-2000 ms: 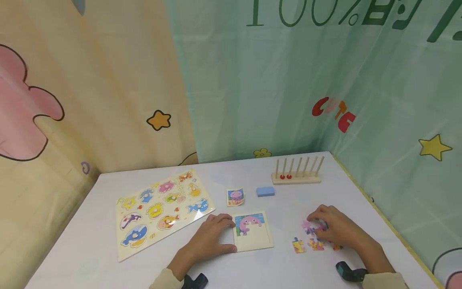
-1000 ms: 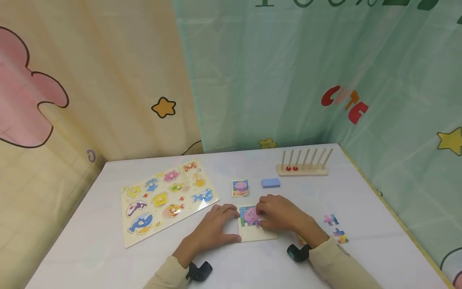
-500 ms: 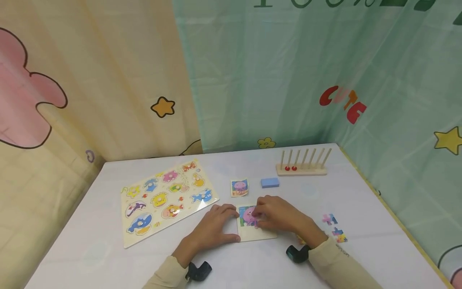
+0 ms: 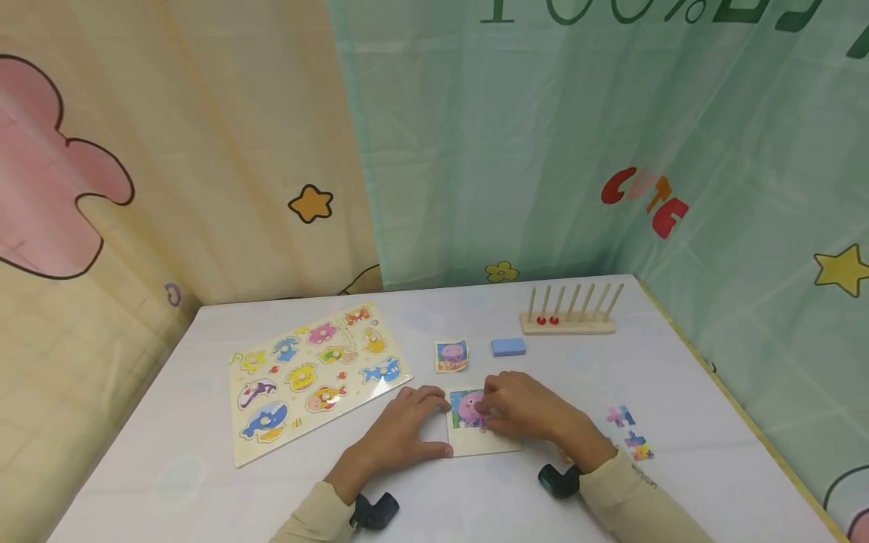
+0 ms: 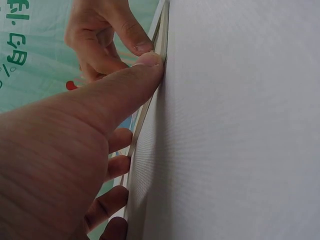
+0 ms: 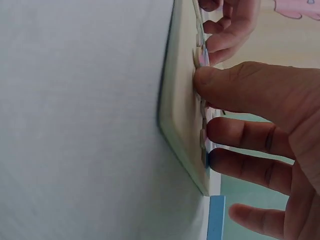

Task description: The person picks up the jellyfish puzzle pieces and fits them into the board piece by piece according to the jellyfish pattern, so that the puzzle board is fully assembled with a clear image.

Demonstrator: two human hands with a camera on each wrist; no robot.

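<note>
A small wooden jigsaw board (image 4: 485,445) lies in front of me, its upper part filled with a pink octopus picture. My left hand (image 4: 402,428) steadies the board's left edge, thumb near the lower corner and fingertips farther up. My right hand (image 4: 526,407) pinches a jigsaw piece at the picture's right side; the fingers hide most of that piece. In the right wrist view, the thumb (image 6: 207,80) and fingertips touch the pieces on the board. Loose jigsaw pieces (image 4: 638,445) lie to the right, some partly behind my right wrist.
A wooden sea-animal peg puzzle (image 4: 312,385) lies at the left. Beyond the board are a small octopus picture card (image 4: 451,355), a blue block (image 4: 508,347) and a wooden peg stand (image 4: 566,326) with red beads. Curtains border the white table (image 4: 170,422).
My right hand has carried a piece from the loose pile on the right to the board. In the last second it stays there, almost still. The left hand stays at the board's edge.
</note>
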